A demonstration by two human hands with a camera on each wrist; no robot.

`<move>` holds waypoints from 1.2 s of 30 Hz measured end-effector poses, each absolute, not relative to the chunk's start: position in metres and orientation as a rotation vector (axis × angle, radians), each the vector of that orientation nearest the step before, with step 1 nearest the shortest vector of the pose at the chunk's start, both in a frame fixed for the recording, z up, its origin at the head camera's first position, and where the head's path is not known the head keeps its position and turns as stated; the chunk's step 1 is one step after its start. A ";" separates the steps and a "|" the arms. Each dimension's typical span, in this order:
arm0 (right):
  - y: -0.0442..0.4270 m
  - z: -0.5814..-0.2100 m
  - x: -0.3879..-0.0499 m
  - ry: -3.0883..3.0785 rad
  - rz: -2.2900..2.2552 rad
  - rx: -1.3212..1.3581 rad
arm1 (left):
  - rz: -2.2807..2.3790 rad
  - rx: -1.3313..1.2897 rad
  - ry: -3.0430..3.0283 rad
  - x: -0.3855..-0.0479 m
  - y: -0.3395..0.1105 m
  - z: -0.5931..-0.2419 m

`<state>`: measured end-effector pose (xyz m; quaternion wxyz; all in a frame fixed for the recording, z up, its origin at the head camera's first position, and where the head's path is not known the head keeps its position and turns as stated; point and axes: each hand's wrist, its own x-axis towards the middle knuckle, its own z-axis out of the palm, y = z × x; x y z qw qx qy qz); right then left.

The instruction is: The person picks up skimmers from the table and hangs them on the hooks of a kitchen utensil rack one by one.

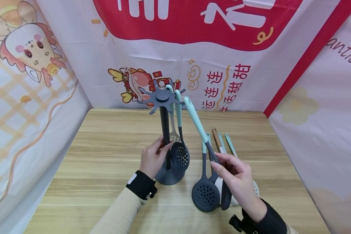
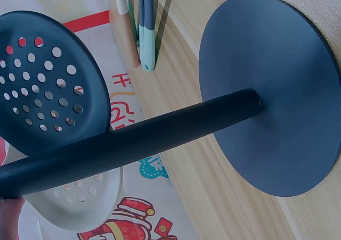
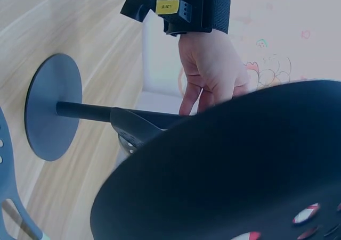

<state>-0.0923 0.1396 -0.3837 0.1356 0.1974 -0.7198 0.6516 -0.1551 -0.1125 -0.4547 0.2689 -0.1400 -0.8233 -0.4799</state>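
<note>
A dark grey utensil stand (image 1: 164, 126) with a hooked, star-shaped top stands upright on its round base (image 2: 266, 91). My left hand (image 1: 155, 157) grips its pole (image 2: 176, 133) partway up, fingers curled round. On the hooks hang a dark skimmer (image 1: 180, 156) with a mint handle and a pale perforated utensil (image 1: 174, 136). My right hand (image 1: 237, 175) pinches the dark shaft of a slotted spoon (image 1: 195, 115), its mint handle tilted up toward the stand's top. Its dark head (image 3: 213, 176) fills the right wrist view's foreground, holes partly showing.
Right of the stand, several utensils lie together on the wooden table (image 1: 105, 156): a dark skimmer (image 1: 206, 195), one with a wooden handle (image 1: 217, 138), and mint-handled ones (image 1: 230, 144), partly behind my right hand. A printed cloth (image 1: 163, 52) hangs behind.
</note>
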 end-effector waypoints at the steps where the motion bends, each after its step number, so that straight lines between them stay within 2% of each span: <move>1: 0.139 -0.383 -0.092 -2.098 1.877 0.560 | -1.293 -0.378 -2.221 -0.155 -0.113 -0.455; 17: 0.133 -0.384 -0.096 -2.254 1.721 0.490 | -1.283 -0.379 -2.213 -0.155 -0.112 -0.453; 36: 0.108 -0.402 -0.116 -2.346 1.832 0.510 | -1.299 -0.373 -2.209 -0.153 -0.112 -0.452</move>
